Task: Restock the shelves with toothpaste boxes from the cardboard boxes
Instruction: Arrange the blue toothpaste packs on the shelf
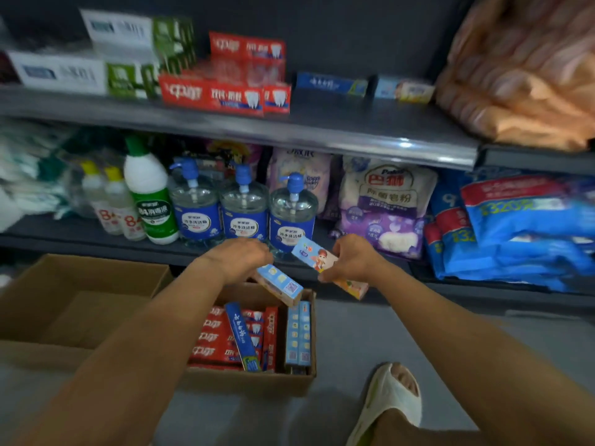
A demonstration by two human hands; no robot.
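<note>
My left hand (240, 257) grips a light-blue children's toothpaste box (279, 283) above the small cardboard box (251, 383) on the floor. My right hand (354, 257) holds a second light-blue box with a cartoon figure (317, 257), tilted, in front of the lower shelf. Inside the cardboard box lie several red toothpaste boxes (215, 341), one dark-blue box (241, 336) and two light-blue ones (298, 334) standing on edge. The upper shelf (322, 130) carries white-green boxes (80, 72), red boxes (225, 91), a blue box (331, 83) and a light-blue box (404, 88).
A larger cardboard box (74, 304) stands open at the left. Pump bottles (244, 210), a green-white bottle (149, 191) and detergent bags (383, 204) fill the lower shelf. Blue packs (515, 226) and an orange bag (521, 69) sit right. My sandalled foot (391, 397) is near the box.
</note>
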